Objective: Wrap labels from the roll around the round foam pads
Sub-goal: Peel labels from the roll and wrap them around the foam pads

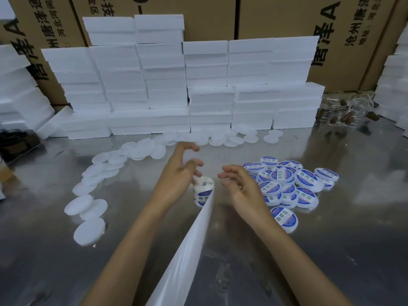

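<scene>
Trailing toward you from the label roll, a long white backing strip is running off the near edge of the view between your forearms. Your hands are working just apart from each other above the roll, which is standing on the tabletop. Your left hand is sitting right beside the roll with fingers loosely curled; motion blur is hiding whether it is pinching a pad or a label, so I cannot tell. Your right hand is hovering with relaxed fingers, holding nothing that I can see.

To your right, the labelled pads are piling up in a loose heap. To your left, the bare round foam pads are curving away in an overlapping line toward the foam blocks stacked in front of the cardboard boxes.

Judging the risks: the loose strip is likely to snag your forearm and topple the roll. A label put on askew is likely to crease. The light pads are overlapping, so you may be lifting two at once.
</scene>
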Available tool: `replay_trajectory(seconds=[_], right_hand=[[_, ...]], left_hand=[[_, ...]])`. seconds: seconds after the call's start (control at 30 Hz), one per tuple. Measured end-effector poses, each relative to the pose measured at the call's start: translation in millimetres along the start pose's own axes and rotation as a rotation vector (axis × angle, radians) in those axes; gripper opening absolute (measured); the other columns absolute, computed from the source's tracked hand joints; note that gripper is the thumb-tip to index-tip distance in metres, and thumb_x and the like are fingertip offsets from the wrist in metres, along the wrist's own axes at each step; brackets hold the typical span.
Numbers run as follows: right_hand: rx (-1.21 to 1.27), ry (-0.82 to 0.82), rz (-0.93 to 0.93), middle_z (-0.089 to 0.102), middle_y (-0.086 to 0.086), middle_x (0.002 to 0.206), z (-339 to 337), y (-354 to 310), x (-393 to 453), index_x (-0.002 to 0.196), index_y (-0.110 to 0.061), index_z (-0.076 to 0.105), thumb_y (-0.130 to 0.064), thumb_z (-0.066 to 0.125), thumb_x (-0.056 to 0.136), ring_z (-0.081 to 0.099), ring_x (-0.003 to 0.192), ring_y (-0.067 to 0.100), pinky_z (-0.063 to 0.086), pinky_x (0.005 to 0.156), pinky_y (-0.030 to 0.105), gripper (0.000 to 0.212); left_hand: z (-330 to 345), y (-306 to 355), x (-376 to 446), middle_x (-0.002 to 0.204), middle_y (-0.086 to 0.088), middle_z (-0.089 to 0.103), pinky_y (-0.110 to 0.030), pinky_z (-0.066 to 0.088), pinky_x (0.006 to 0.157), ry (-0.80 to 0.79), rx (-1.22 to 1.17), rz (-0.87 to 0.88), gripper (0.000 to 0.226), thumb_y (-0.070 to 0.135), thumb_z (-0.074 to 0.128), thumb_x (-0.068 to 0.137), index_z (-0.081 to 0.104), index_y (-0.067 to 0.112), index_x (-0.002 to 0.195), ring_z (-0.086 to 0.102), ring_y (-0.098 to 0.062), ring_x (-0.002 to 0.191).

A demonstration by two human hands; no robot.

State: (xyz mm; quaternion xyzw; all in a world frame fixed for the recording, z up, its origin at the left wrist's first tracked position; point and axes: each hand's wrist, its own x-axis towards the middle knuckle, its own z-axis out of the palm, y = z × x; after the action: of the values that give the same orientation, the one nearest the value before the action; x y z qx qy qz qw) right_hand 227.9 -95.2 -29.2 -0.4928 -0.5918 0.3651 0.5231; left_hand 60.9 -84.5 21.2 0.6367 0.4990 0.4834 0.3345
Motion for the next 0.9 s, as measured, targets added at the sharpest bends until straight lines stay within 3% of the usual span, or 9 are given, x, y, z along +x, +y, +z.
replay_trajectory(seconds=[0.07,0.1,0.2,0.33,0.5,0.6,0.7,0.8,0.9], right_hand=[[-0.032,-0.136,0.065,0.060,-0.002,0.132,5.7,6.8,5.6,0.135,-0.021,0.048,0.008,0.038,0.096,0.055,0.121,0.006,0.043,0.094,0.011,0.049],[-0.049,-0.206,0.093,0.056,-0.005,0.138,8.5,9.2,7.4,0.142,-0.023,0.042,0.006,0.037,0.098,0.052,0.126,0.005,0.041,0.101,0.014,0.053],[-0.141,-0.296,0.099,0.061,-0.030,0.123,12.8,13.5,7.2,0.144,-0.035,0.037,-0.005,0.038,0.101,0.055,0.116,-0.008,0.044,0.101,0.019,0.053],[-0.089,-0.221,0.089,0.066,-0.015,0.120,12.2,14.0,4.7,0.138,-0.029,0.045,-0.003,0.045,0.100,0.060,0.110,0.000,0.049,0.096,0.021,0.047],[-0.107,-0.175,0.092,0.065,-0.001,0.108,9.7,11.5,1.2,0.120,-0.029,0.058,-0.005,0.062,0.093,0.062,0.098,0.009,0.048,0.082,0.009,0.037],[-0.117,-0.172,0.105,0.065,0.000,0.102,10.8,9.0,-2.3,0.111,-0.029,0.062,-0.013,0.072,0.088,0.062,0.092,0.010,0.049,0.080,0.011,0.030],[-0.086,-0.124,0.116,0.066,0.005,0.100,13.8,6.5,-4.5,0.108,-0.019,0.065,-0.014,0.077,0.084,0.060,0.084,0.007,0.050,0.075,0.011,0.028],[-0.089,-0.069,0.134,0.069,0.005,0.097,15.4,4.1,-4.6,0.105,-0.013,0.066,-0.012,0.080,0.081,0.062,0.082,0.008,0.051,0.073,0.011,0.027],[-0.082,-0.042,0.151,0.071,0.004,0.092,13.5,2.6,-4.4,0.098,-0.012,0.068,-0.012,0.081,0.079,0.064,0.079,0.007,0.051,0.071,0.011,0.023]], left_hand=[[-6.2,-9.7,0.9,0.095,-0.005,0.068,-0.035,0.058,0.073,-0.004,0.151,-0.078,0.024,0.018,0.062,0.093,0.050,0.036,0.104,0.066,-0.019,0.072],[-7.1,-13.2,1.1,0.095,-0.001,0.069,-0.037,0.057,0.074,-0.007,0.168,-0.106,0.028,0.023,0.067,0.090,0.049,0.038,0.103,0.066,-0.019,0.071],[-5.3,-16.6,2.1,0.094,0.007,0.065,-0.031,0.055,0.067,0.015,0.145,-0.120,0.042,0.026,0.079,0.081,0.047,0.040,0.104,0.064,-0.014,0.063],[0.3,-20.8,2.6,0.101,0.008,0.061,-0.032,0.058,0.076,-0.005,0.168,-0.065,0.055,0.011,0.078,0.080,0.043,0.037,0.113,0.065,-0.015,0.078],[0.8,-28.9,3.8,0.105,0.011,0.059,-0.013,0.050,0.064,-0.003,0.220,0.020,0.056,0.007,0.072,0.084,0.040,0.040,0.117,0.061,-0.005,0.092],[0.0,-35.2,4.8,0.102,0.009,0.061,-0.007,0.046,0.060,0.063,0.219,0.025,0.049,0.008,0.069,0.086,0.042,0.036,0.117,0.061,-0.003,0.086],[0.2,-38.7,5.7,0.096,0.008,0.064,-0.002,0.040,0.060,0.104,0.203,-0.016,0.043,0.011,0.071,0.087,0.044,0.034,0.112,0.061,0.000,0.075],[2.1,-39.8,6.3,0.091,0.010,0.069,-0.008,0.041,0.060,0.060,0.197,-0.044,0.039,0.023,0.074,0.085,0.046,0.038,0.107,0.064,-0.010,0.078],[2.0,-36.4,5.1,0.090,0.012,0.069,-0.010,0.044,0.061,0.002,0.176,-0.066,0.049,0.041,0.084,0.075,0.047,0.041,0.106,0.064,0.000,0.078]])
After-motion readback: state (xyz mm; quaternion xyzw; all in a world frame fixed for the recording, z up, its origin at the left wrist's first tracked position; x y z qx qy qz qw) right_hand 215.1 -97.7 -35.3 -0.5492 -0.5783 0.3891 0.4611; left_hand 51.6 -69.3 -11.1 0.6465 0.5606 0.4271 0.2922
